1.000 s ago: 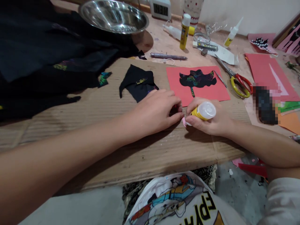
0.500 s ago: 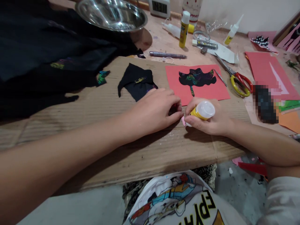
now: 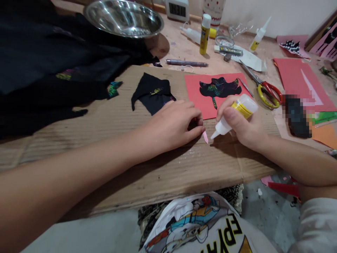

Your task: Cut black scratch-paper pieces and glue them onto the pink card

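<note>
My right hand (image 3: 243, 124) is wrapped round a small white glue bottle (image 3: 234, 114) with a yellow label, tilted so its nozzle points down-left at a little pink paper piece (image 3: 205, 137). My left hand (image 3: 176, 123) rests on the cardboard sheet (image 3: 110, 140) with its fingers pinched on that pink piece. Just behind both hands lies a red card (image 3: 223, 102) bearing a black leaf-shaped cut-out (image 3: 219, 88) with coloured scratch marks.
Black paper scraps (image 3: 152, 93) and a heap of black sheets (image 3: 47, 63) lie to the left. A steel bowl (image 3: 123, 17), pen (image 3: 185, 63), glue bottles (image 3: 204, 30), scissors (image 3: 263, 89), more red card (image 3: 300, 84) and a blurred dark object (image 3: 297, 116) sit behind and right.
My right hand has tipped the glue bottle over, from cap-up to nozzle-down beside the pink piece, and shifted slightly right. My left hand has stayed put.
</note>
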`<move>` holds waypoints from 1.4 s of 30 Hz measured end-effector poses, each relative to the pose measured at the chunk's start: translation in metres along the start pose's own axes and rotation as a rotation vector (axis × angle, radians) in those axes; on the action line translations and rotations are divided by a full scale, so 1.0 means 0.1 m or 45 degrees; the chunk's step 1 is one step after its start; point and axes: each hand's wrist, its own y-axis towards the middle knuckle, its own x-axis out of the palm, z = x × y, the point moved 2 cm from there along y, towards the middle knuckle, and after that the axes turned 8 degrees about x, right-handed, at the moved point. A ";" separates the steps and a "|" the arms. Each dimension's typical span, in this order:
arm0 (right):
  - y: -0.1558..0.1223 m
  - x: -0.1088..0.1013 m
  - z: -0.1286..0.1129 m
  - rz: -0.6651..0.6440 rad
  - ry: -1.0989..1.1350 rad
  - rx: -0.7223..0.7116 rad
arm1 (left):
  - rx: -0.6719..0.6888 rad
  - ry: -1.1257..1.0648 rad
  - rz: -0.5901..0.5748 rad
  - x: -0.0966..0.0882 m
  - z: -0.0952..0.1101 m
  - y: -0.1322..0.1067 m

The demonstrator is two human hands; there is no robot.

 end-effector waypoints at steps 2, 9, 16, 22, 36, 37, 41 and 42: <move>0.02 0.03 0.04 -0.004 0.014 0.071 | 0.017 -0.008 0.002 0.00 0.00 0.00; 0.07 0.13 0.12 -0.129 -0.025 0.108 | -0.006 -0.017 0.024 0.00 0.00 0.00; 0.09 0.13 0.15 -0.176 0.010 0.104 | 0.000 -0.023 0.034 0.01 0.00 -0.01; 0.08 0.13 0.15 -0.161 -0.060 0.097 | 0.003 -0.019 0.052 0.01 -0.01 -0.01; 0.08 0.13 0.15 -0.148 -0.030 0.110 | 0.001 -0.013 0.066 0.02 -0.01 -0.01; 0.08 0.14 0.15 -0.148 -0.025 0.106 | 0.000 -0.016 0.071 0.02 -0.01 -0.01; 0.08 0.13 0.15 -0.147 -0.050 0.103 | 0.008 -0.011 0.079 0.02 -0.01 -0.01; 0.08 0.13 0.15 -0.147 -0.055 0.108 | 0.010 -0.002 0.076 0.02 0.00 -0.01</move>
